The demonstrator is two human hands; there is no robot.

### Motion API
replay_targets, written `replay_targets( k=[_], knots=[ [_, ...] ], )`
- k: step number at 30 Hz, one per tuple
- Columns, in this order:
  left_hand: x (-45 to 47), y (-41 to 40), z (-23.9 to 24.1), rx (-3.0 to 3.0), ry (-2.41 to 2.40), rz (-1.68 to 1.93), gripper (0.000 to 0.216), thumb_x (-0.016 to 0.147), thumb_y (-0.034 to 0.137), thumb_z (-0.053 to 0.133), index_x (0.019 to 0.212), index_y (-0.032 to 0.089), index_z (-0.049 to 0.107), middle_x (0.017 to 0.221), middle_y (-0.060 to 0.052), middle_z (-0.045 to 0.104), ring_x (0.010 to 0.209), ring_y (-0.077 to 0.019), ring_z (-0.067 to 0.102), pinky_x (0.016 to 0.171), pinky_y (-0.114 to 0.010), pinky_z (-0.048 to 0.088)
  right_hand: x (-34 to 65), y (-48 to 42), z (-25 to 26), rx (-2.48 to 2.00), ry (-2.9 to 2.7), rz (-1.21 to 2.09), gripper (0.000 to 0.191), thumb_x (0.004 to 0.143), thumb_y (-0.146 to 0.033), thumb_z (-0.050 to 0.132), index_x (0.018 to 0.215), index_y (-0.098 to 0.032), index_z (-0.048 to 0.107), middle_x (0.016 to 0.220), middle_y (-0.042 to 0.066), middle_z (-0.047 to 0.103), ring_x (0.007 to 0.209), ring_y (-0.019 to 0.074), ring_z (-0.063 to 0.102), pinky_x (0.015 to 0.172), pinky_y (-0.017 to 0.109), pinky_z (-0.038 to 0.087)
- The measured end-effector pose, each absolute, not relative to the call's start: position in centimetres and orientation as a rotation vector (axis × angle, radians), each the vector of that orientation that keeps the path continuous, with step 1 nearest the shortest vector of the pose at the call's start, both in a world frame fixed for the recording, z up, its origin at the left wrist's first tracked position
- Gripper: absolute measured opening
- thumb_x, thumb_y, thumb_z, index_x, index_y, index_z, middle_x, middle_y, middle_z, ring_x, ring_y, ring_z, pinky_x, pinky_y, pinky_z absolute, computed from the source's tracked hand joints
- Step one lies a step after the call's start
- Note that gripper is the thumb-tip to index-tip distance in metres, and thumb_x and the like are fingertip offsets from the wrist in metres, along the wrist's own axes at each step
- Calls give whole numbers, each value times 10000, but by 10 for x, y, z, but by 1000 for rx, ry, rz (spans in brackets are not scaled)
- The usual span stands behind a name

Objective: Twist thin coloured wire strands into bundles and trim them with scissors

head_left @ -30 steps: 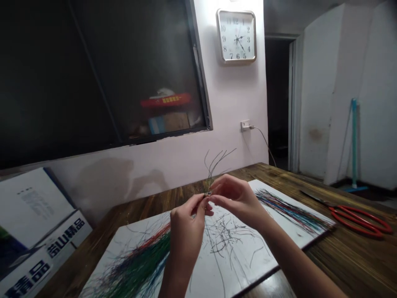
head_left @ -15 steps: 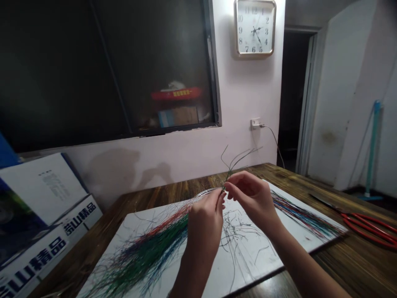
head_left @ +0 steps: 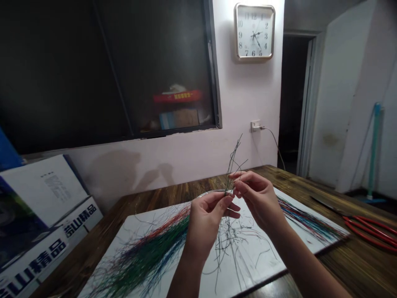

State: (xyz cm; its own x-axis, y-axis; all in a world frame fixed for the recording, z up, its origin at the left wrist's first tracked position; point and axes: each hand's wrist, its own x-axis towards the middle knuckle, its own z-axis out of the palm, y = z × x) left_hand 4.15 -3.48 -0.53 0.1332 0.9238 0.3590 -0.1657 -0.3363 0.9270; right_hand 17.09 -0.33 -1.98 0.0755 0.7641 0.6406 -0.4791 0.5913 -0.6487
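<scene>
My left hand (head_left: 207, 217) and my right hand (head_left: 259, 198) meet above a white board (head_left: 263, 269), both pinching a small bundle of thin dark strands (head_left: 233, 163). The strand tips stick up above my fingers and longer ends hang down below them. On the board lie a thick fan of green, red and blue strands (head_left: 145, 256) at the left, loose dark strands (head_left: 238, 236) in the middle, and a second multicoloured bunch (head_left: 307, 219) at the right.
The board rests on a dark wooden table (head_left: 356, 265). Red-handled scissors (head_left: 369, 227) lie at the right edge. A printed box (head_left: 40, 231) stands at the left. Behind are a dark window (head_left: 108, 70), a wall clock (head_left: 254, 32) and a doorway (head_left: 291, 99).
The view has shifted left and then steadied. My hands rose slightly, and the strand tips, leaning right earlier, now stand more upright. My left fingers have loosened a little below the pinch.
</scene>
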Motion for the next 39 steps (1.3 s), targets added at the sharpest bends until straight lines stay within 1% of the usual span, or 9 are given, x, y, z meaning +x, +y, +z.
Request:
replay_targets(
  k=[5,10,14,18,26,30,33,36,39],
  knots=[
    [40,-34,-6,1433,797,1308,116,776,222,684,783,114,724,604,-33,680,517,-94,626,561,-194,511,172,-6,-18,-239,-1129,980,131,746,-176,733,649,-204,650,555,-14,581,972,171,617,607,206,442],
    [40,-34,-7,1439,800,1226,128,769,233,684,800,116,726,615,-42,679,546,-118,634,588,-238,518,174,-7,-16,-244,-1119,961,175,782,-171,695,629,-196,613,514,-8,578,1002,191,620,618,217,442],
    [41,-35,-7,1494,794,1141,144,780,245,662,752,118,724,600,-43,657,537,-118,607,595,-261,510,177,-7,-14,-274,-1108,959,179,780,-184,693,631,-195,594,514,-22,576,749,149,634,529,224,404],
    [41,-35,-7,1511,783,1121,163,784,258,656,764,115,731,581,-35,629,514,-111,572,583,-267,507,180,-7,-13,-301,-1123,951,155,766,-213,705,655,-186,600,574,-26,610,482,80,496,479,245,374],
    [35,-32,-8,1468,722,995,174,796,271,658,815,115,733,589,-25,636,519,-89,573,560,-220,493,184,-9,-13,-250,-1153,944,173,760,-202,722,656,-194,584,528,-22,607,652,132,613,495,226,388],
    [33,-30,-9,1507,737,906,203,795,294,665,818,107,739,601,-34,644,542,-86,588,562,-200,484,186,-8,-12,-270,-1163,942,181,744,-204,736,653,-182,581,713,5,699,499,65,531,510,228,417],
    [33,-28,-9,1524,737,867,202,808,288,646,805,107,736,599,-38,645,534,-91,588,561,-207,482,187,-7,-12,-298,-1165,937,192,737,-213,739,653,-180,570,711,0,691,472,58,510,491,221,416],
    [34,-27,-10,1526,739,873,197,804,274,642,765,102,730,580,-40,634,518,-96,575,551,-219,477,187,-6,-13,-297,-1164,958,173,732,-206,744,819,-213,594,646,-34,656,484,69,517,482,209,409],
    [36,-27,-11,1520,748,919,180,799,257,640,747,107,727,570,-32,621,516,-90,555,553,-219,473,188,-6,-12,-338,-1245,1018,324,739,-230,737,1038,-229,611,684,-30,639,480,62,488,448,203,372]
  ],
)
